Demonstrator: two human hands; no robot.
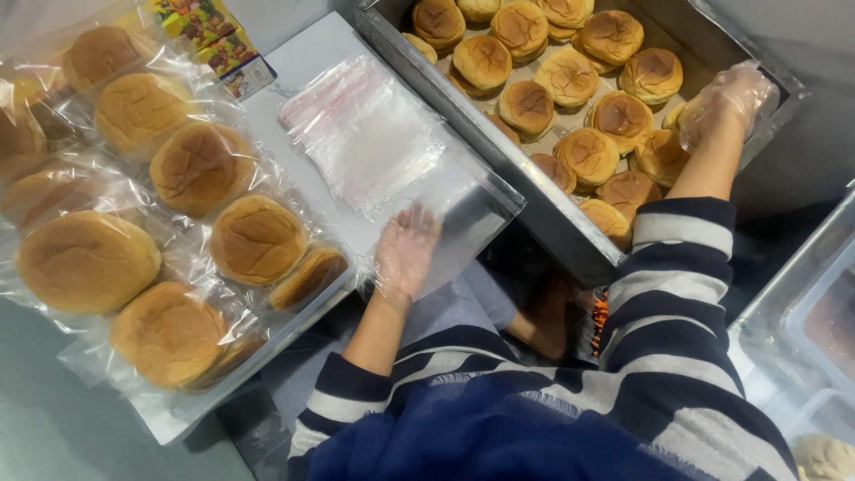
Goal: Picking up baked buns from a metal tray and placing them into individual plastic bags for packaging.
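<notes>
My striped sleeve [659, 294] fills the foreground. My left hand [407, 251] pinches a clear bag [463, 209]; my right hand [726, 102] closes on a bun [681, 116] in the metal tray [499, 160]. The slippery bag could collapse shut.

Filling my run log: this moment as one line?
left hand: holds clear bag | right hand: on bun in tray
</notes>
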